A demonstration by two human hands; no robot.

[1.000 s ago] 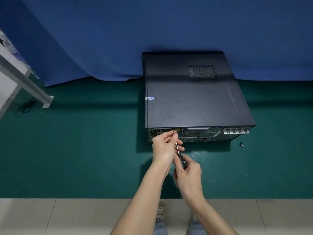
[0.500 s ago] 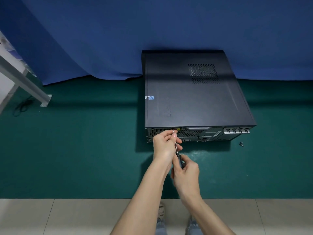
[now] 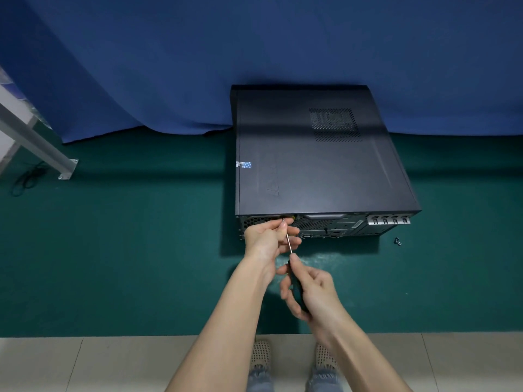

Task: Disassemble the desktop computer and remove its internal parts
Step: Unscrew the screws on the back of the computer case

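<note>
The black metal desktop computer case (image 3: 311, 159) is lying flat on the dark green mat (image 3: 141, 250), right of centre. Its far end is touching the blue fabric backdrop (image 3: 198, 66), and its perforated rear panel (image 3: 325, 225) is facing the near side.

At the top left edge of that panel, the slim black-handled screwdriver (image 3: 288, 241) is meeting what looks like a small cover screw (image 3: 283, 219). The step in hand is probably backing out this fastener so the lid can slide off.

The left hand (image 3: 267, 239) is pinching the bare shaft just behind the tip, with thumb and forefinger pressed together around it. Its knuckles are sitting just beside the panel. The right hand (image 3: 312, 290) is curling its fingers round the handle nearer the person, well clear of the case.

To do this well, the person should be:
- pushing the tool straight along the screw's axis so the tip is not slipping out and chewing the head
- turning from the handle alone, with the left fingers only guiding
- getting ready to catch the screw as it is coming free

A small loose dark screw (image 3: 398, 241) is already lying on the mat, near the case's right corner. A grey metal frame leg (image 3: 36, 142) is standing far to the left, and pale floor tiles (image 3: 85, 363) are running along the near edge.
</note>
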